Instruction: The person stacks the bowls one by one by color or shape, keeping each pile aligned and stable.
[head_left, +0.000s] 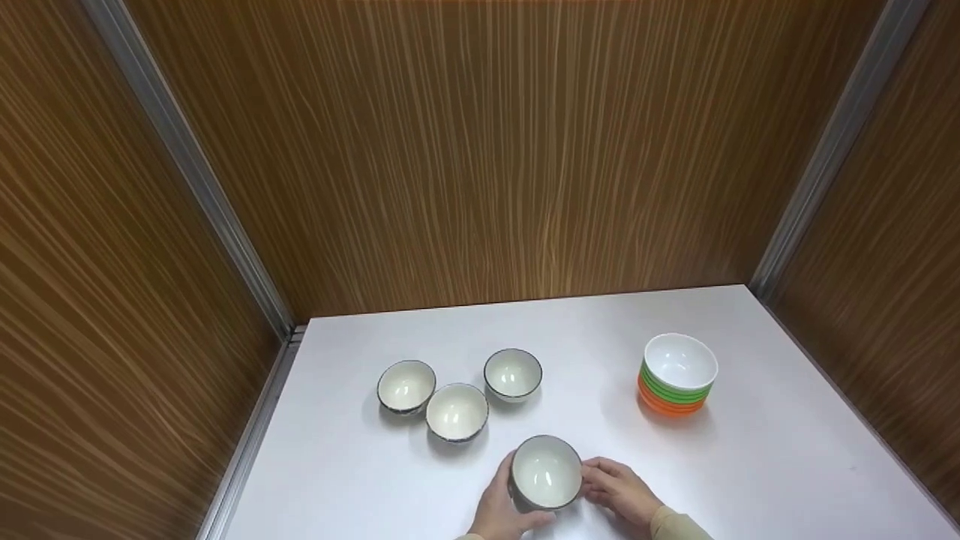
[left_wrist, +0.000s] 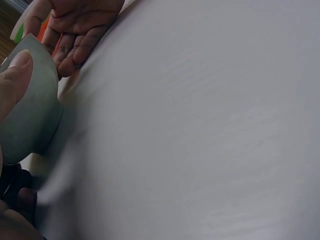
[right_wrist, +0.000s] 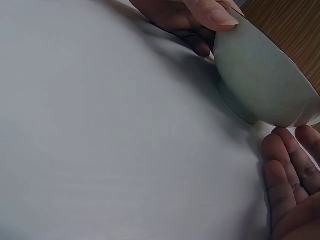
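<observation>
A pale ceramic bowl with a dark rim [head_left: 547, 472] is at the table's front, between my two hands. My left hand [head_left: 501, 504] grips it from the left, thumb on the near side of its outer wall, as the left wrist view also shows. At the bowl's right side is my right hand [head_left: 619, 491], its fingers loosely bent; in the right wrist view the fingertips [right_wrist: 276, 148] are at the bowl's wall. Whether the bowl's foot touches the table, I cannot tell. Behind it stand three similar bowls: a left one [head_left: 406, 386], a middle one [head_left: 457, 413] and a right one [head_left: 513, 373].
On the right of the white table [head_left: 585, 330] stands a stack of nested bowls [head_left: 679, 364], white on top, green and orange below. Wood-grain panels [head_left: 525, 150] enclose the back and both sides, with metal strips [head_left: 202, 176] at the corners.
</observation>
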